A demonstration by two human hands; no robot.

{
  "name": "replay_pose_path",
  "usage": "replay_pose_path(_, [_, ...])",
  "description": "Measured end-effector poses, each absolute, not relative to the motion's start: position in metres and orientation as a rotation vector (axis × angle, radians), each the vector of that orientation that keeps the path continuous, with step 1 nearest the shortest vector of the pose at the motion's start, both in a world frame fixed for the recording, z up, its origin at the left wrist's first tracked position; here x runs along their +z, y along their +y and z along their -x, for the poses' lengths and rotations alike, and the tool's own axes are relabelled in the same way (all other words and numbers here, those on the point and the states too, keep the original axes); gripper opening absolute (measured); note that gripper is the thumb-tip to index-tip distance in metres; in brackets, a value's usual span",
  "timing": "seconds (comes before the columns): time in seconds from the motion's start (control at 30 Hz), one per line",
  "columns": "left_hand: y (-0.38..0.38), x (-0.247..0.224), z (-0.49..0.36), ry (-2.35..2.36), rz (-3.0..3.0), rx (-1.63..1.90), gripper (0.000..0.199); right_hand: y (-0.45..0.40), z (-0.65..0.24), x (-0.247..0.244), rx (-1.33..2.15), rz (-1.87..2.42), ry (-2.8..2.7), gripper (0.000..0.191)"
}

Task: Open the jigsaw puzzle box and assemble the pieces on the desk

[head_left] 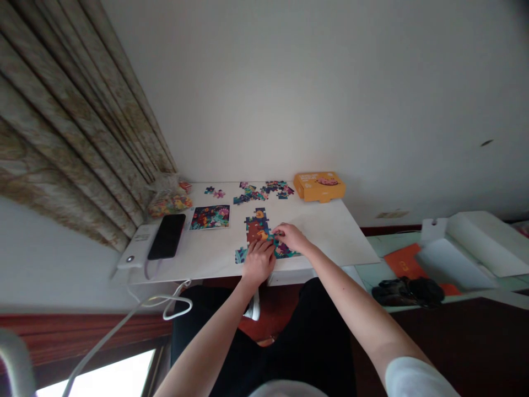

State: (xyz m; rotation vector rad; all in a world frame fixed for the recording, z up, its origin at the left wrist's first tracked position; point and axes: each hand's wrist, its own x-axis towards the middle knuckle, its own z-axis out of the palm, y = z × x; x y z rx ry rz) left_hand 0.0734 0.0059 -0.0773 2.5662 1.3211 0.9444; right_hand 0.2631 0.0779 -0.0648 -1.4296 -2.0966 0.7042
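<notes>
While the left grip (259, 260) lies, fingers extended, on the joined puzzle (253, 228), whose column stretches forward from it, the right grip (292, 237) is at the inner corner, fingertips close together; whether they pinch anything, I cannot tell.

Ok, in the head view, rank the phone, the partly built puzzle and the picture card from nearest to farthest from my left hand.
1. Partly built puzzle: right at the fingers of your left hand.
2. Picture card: to the left and farther back on the table.
3. Phone: farther left, beyond the card's left edge.
</notes>
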Motion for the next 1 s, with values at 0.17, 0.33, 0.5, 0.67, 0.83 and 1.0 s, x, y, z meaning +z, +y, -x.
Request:
replay_pose_path(0.17, [0.006,-0.076,-0.074,1.322,-2.583,0.929,0.026,0.059,-0.262,-0.066,0.502,1.417,-2.150,0.018])
replay_pose_path(0.33, [0.005,-0.075,-0.074,1.334,-2.583,0.913,0.029,0.035,-0.262,-0.076,0.312,1.402,-2.207,0.019])
replay_pose_path(0.5, [0.005,-0.075,-0.075,1.341,-2.585,0.908,0.029,0.027,-0.257,-0.083,0.257,1.421,-2.166,0.023])
replay_pose_path(0.67, [0.005,-0.078,-0.075,1.354,-2.560,0.894,0.026,0.041,-0.276,-0.078,0.271,1.443,-2.038,0.020])
replay_pose_path(0.83, [0.016,-0.074,-0.069,1.328,-2.460,0.929,0.027,0.064,-0.320,-0.083,0.038,1.815,-1.790,0.026])
replay_pose_path(1.0, [0.082,-0.058,-0.041,1.458,-2.351,1.013,0.029,0.079,-0.333,-0.093,0.012,2.004,-1.707,0.036])
